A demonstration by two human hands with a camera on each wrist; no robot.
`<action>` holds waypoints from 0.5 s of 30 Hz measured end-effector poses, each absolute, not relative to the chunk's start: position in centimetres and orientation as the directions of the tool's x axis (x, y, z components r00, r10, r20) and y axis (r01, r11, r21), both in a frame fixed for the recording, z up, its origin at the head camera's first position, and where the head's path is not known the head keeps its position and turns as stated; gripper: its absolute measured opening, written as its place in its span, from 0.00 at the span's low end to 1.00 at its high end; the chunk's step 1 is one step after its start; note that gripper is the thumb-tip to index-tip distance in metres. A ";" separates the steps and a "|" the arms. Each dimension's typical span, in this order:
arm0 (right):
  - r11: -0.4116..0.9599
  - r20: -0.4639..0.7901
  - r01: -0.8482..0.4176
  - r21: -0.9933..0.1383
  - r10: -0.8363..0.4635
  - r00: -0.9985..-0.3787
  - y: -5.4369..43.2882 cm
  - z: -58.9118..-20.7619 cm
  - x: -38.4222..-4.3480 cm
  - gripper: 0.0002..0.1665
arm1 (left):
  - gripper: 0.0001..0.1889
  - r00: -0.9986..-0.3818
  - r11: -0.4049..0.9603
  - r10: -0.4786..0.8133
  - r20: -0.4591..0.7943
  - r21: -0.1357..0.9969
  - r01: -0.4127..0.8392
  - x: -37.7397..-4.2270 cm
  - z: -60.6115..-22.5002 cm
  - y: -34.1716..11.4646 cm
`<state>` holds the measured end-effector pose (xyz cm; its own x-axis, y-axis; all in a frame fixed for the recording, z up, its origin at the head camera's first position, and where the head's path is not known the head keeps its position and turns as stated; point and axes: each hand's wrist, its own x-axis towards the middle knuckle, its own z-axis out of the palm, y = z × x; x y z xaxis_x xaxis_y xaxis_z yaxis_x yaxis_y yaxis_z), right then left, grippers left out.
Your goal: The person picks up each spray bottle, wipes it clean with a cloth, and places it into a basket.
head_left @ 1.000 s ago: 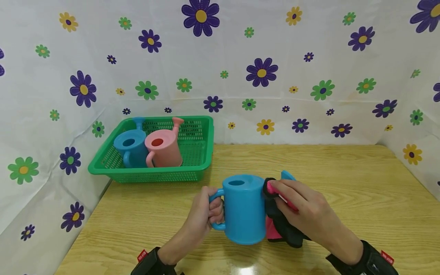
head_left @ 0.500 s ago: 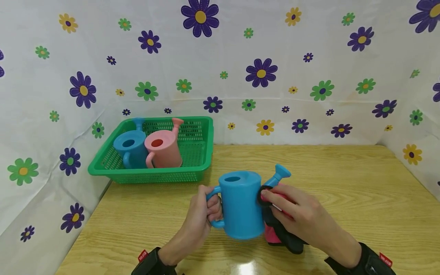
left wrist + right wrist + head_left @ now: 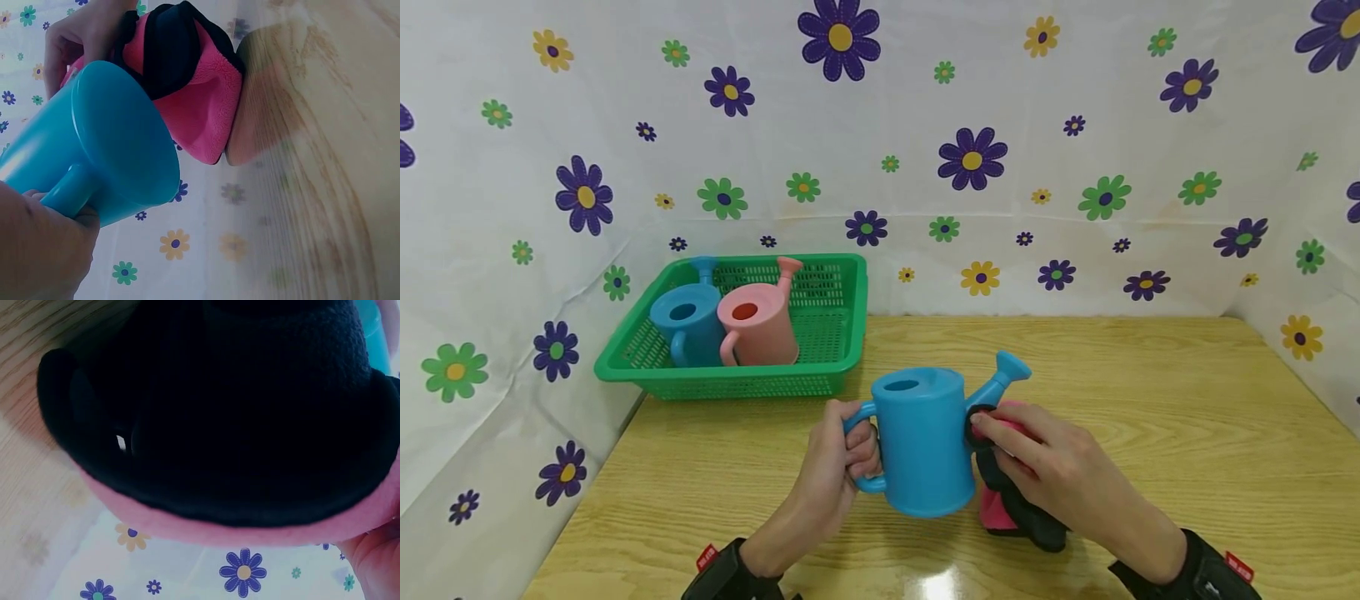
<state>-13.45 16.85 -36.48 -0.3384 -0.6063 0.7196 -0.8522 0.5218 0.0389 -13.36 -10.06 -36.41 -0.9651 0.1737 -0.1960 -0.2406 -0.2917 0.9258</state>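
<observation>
A blue watering can is held up above the table, its spout pointing right. My left hand grips it by the handle, fingers curled through the loop. In the left wrist view the can's round base faces the camera. My right hand pinches a pink and black cloth against the can's side, just under the spout. The cloth hangs down in folds, and its black side fills most of the right wrist view, hiding most of that hand.
A green plastic basket stands at the back left of the wooden table. Inside it are another blue watering can and a pink watering can. A white flowered sheet hangs behind and at both sides.
The watering can has risen slightly and shifted left, and its spout has swung into fuller view. My right hand has moved slightly left and down with the cloth, staying at the can's side.
</observation>
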 end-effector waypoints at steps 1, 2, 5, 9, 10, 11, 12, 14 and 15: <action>0.521 0.723 -0.853 0.043 -0.605 -0.333 16.9 -36.5 -13.5 0.26 | 0.23 -0.965 -0.291 0.175 -0.196 0.926 -0.241 -13.3 -36.4 -10.1; 0.520 0.726 -0.853 0.045 -0.604 -0.330 16.9 -36.6 -13.6 0.25 | 0.23 -0.965 -0.290 0.176 -0.195 0.926 -0.241 -13.3 -36.3 -10.1; 0.528 0.722 -0.848 0.050 -0.605 -0.334 17.0 -36.7 -13.7 0.25 | 0.23 -0.964 -0.288 0.180 -0.195 0.927 -0.242 -13.3 -36.3 -10.0; 0.554 0.711 -0.829 0.076 -0.613 -0.345 17.3 -36.6 -13.8 0.26 | 0.23 -0.963 -0.282 0.183 -0.199 0.928 -0.246 -13.2 -36.3 -9.9; 0.559 0.711 -0.825 0.085 -0.614 -0.343 17.3 -36.6 -13.9 0.26 | 0.22 -0.962 -0.278 0.186 -0.200 0.928 -0.247 -13.2 -36.3 -9.9; 0.563 0.712 -0.821 0.096 -0.615 -0.339 17.4 -36.5 -14.0 0.26 | 0.22 -0.961 -0.276 0.189 -0.200 0.929 -0.247 -13.2 -36.3 -9.9; 0.567 0.714 -0.817 0.103 -0.614 -0.335 17.5 -36.4 -14.1 0.26 | 0.22 -0.961 -0.273 0.192 -0.199 0.930 -0.247 -13.1 -36.3 -9.8; 0.577 0.717 -0.809 0.111 -0.610 -0.336 17.7 -36.2 -14.2 0.27 | 0.22 -0.961 -0.267 0.198 -0.195 0.932 -0.244 -13.1 -36.3 -9.8; 0.581 0.718 -0.806 0.110 -0.608 -0.340 17.9 -36.1 -14.3 0.26 | 0.22 -0.960 -0.265 0.202 -0.195 0.933 -0.245 -13.1 -36.3 -9.8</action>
